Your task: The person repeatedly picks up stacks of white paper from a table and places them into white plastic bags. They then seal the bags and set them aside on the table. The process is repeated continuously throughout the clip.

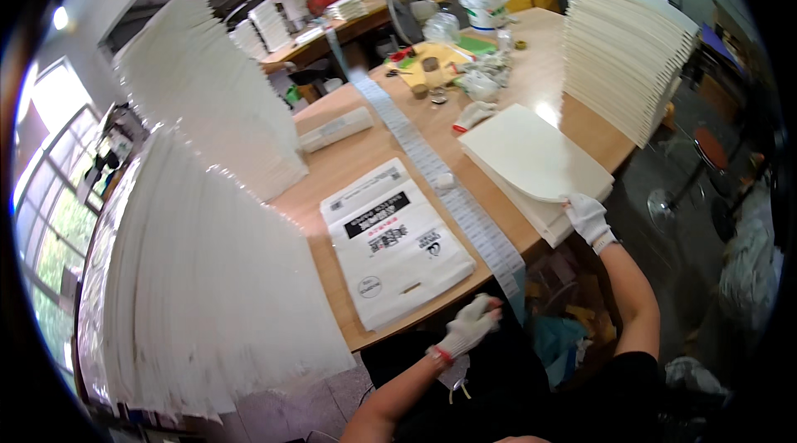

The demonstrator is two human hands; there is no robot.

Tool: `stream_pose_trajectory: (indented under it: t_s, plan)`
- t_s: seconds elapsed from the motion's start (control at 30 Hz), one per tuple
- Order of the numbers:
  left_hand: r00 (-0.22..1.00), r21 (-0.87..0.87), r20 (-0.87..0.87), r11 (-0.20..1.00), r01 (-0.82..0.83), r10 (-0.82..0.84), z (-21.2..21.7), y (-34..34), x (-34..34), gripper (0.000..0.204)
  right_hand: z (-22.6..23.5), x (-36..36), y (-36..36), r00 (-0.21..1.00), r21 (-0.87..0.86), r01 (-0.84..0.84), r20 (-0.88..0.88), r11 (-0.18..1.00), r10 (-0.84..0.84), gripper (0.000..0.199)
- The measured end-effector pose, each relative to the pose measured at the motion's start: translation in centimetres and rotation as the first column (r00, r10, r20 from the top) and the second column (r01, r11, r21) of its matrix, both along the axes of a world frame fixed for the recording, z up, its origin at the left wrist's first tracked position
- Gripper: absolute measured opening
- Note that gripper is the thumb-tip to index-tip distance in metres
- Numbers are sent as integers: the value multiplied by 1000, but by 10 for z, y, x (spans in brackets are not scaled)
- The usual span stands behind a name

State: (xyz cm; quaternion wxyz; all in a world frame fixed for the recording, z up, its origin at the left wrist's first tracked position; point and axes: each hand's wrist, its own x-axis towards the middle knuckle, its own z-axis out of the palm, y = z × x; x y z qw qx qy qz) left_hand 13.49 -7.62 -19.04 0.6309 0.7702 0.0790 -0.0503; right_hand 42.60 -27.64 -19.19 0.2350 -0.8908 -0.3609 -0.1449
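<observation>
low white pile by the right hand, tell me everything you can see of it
The low pile is of plain off-white sheets, papery or felt-like in look, lying on the table near its right edge. The upper sheets look bowed and slightly askew over those beneath, whose edges show on the near side. The gloved right hand touches its near edge; whether it pinches any sheet is unclear. A loose glove lies near its far-left side.
</observation>
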Motion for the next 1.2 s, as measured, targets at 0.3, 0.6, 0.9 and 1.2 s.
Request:
stream_pose_trajectory:
  t_s: [0.3, 0.6, 0.9, 1.2]
  plan:
    - [921, -805, -386, 468, -364, 52, -14, -14, 44, 47, 82, -148, 2, 759, 182, -545, -308, 819, 574, 17]
    - [959, 818, 269, 502, -279, 95, 5, -55, -28, 81, -101, -209, 48, 274, 581, 723, -737, 373, 618, 33]
    - [872, 845, 308, 311, -434, 381, -43, 119, -34, 34, -6, -213, 65, 577, 668, 207, -674, 715, 461, 28]
    - [952, 304, -257, 949, -81, 164, -26, 206, -5, 37, 60, -228, 49, 845, 125, -313, -416, 941, 336, 21]
